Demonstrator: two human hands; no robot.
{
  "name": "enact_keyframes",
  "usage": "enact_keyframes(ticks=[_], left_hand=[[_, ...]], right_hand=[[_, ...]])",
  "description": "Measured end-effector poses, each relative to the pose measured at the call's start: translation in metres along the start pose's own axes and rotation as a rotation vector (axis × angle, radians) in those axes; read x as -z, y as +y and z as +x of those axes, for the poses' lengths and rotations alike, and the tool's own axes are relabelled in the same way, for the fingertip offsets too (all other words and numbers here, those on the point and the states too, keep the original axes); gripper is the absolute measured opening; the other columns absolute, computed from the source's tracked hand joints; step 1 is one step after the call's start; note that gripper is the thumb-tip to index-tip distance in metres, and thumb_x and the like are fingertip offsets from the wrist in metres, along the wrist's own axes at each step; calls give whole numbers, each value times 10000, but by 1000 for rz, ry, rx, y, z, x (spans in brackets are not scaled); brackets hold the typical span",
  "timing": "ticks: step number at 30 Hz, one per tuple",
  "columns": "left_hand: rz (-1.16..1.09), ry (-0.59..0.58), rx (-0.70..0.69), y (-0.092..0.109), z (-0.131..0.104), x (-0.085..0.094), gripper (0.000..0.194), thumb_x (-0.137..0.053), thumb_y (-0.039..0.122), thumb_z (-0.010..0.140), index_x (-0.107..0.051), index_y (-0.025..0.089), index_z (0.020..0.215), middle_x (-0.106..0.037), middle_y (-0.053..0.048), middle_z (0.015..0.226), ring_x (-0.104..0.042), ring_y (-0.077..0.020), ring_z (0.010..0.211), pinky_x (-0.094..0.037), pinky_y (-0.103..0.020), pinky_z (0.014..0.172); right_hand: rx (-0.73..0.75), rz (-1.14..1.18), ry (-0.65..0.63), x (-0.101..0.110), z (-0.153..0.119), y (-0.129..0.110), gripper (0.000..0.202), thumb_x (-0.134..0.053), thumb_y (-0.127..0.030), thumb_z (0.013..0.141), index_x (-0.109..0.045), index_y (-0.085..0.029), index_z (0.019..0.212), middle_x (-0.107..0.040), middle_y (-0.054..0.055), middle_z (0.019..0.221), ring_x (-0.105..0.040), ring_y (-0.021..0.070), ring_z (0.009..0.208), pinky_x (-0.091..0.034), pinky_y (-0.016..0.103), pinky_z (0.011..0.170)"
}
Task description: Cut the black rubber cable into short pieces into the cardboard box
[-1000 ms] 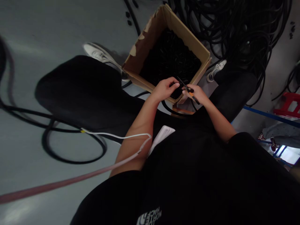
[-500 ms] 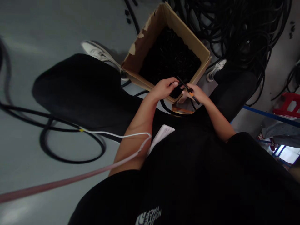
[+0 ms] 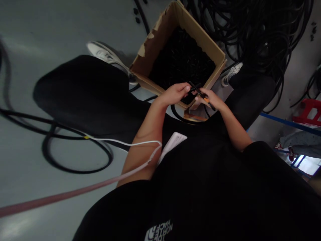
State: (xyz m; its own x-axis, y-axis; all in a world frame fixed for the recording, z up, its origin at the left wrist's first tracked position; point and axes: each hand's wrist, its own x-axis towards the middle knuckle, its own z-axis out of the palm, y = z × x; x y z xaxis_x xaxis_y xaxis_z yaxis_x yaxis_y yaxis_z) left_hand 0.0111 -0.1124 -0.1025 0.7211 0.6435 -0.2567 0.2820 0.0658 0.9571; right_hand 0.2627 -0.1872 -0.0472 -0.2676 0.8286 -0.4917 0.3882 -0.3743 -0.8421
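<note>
Over the near corner of an open cardboard box point(image 3: 200, 31), my two hands work close together. My left hand point(image 3: 177, 92) pinches a small, short black piece point(image 3: 194, 88) that looks like a bit of tube or cable. In my right hand point(image 3: 212, 98) is a slim black-and-orange hand tool point(image 3: 206, 99), its thin dark end slanting up and left across the black piece. Its exact kind is too dark to tell. Many small black pieces point(image 3: 180, 57) fill the box below.
Black cable coils point(image 3: 250, 30) are heaped at upper right, and a cable loop point(image 3: 77, 172) lies on the floor at left. A pinkish cord point(image 3: 75, 193) crosses my left arm. A red stool point(image 3: 307, 112) stands at right. Part of another person's legs point(image 3: 301, 144) shows there.
The black piece shows more clearly between my hands, and the tool has shifted slightly down and turned a little. Both hands stay in nearly the same place.
</note>
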Motion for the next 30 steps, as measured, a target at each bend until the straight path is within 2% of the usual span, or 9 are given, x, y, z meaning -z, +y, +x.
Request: enact_keyframes(ticks=[3, 6, 9, 15, 21, 25, 30], left_hand=[[-27, 10, 63, -2, -2, 2, 851, -442, 1084, 1152, -679, 279, 1013, -593, -37, 802, -575, -243, 754, -494, -374, 696], [-40, 23, 110, 2, -3, 5, 816, -452, 1058, 1164, -668, 287, 1008, -564, -37, 783, -560, -247, 739, -489, -380, 676], [-32, 39, 113, 11, -2, 6, 786, -482, 1028, 1172, -655, 287, 975, -546, -32, 759, -563, -246, 749, -507, -375, 681], [-31, -26, 136, 24, -2, 5, 794, -559, 1025, 1148, -681, 274, 925, -536, -10, 708, -562, -220, 712, -539, -345, 667], [-17, -47, 133, 10, 1, -1, 831, -546, 1076, 1108, -684, 275, 937, -608, -35, 767, -611, -238, 772, -571, -356, 726], [3, -29, 121, 4, 1, 0, 835, -533, 1089, 1106, -649, 286, 905, -601, -44, 744, -626, -255, 771, -563, -372, 711], [-19, -50, 116, 16, -1, 1, 848, -536, 1105, 1103, -615, 293, 870, -570, -35, 708, -620, -245, 748, -557, -359, 695]], right_hand=[[-59, -19, 27, 3, -5, -12, 688, -960, -861, 1052, -896, -204, 1248, -851, 102, 1086, -822, 331, 1132, -724, 476, 1054], [-98, -39, 49, 4, -10, -19, 730, -932, -872, 1073, -897, -163, 1243, -743, 47, 900, -779, 280, 960, -677, 408, 892], [-88, -37, 63, 1, -11, -18, 765, -911, -897, 1078, -902, -155, 1263, -703, 18, 842, -740, 240, 864, -646, 380, 829], [-71, -43, 19, -3, -8, -12, 738, -911, -895, 1077, -896, -189, 1292, -852, 98, 1045, -757, 264, 947, -714, 434, 932], [-23, -132, 17, -5, -9, -10, 686, -874, -866, 1115, -836, -196, 1257, -867, 123, 1140, -797, 336, 1152, -687, 475, 1076], [-101, -135, 87, -9, -11, -2, 703, -883, -906, 1094, -779, -242, 1301, -833, 101, 1129, -798, 337, 1109, -696, 484, 1033], [-144, -136, 107, -12, -12, 5, 678, -845, -937, 1097, -742, -284, 1247, -761, 52, 1039, -762, 318, 1027, -693, 475, 968]])
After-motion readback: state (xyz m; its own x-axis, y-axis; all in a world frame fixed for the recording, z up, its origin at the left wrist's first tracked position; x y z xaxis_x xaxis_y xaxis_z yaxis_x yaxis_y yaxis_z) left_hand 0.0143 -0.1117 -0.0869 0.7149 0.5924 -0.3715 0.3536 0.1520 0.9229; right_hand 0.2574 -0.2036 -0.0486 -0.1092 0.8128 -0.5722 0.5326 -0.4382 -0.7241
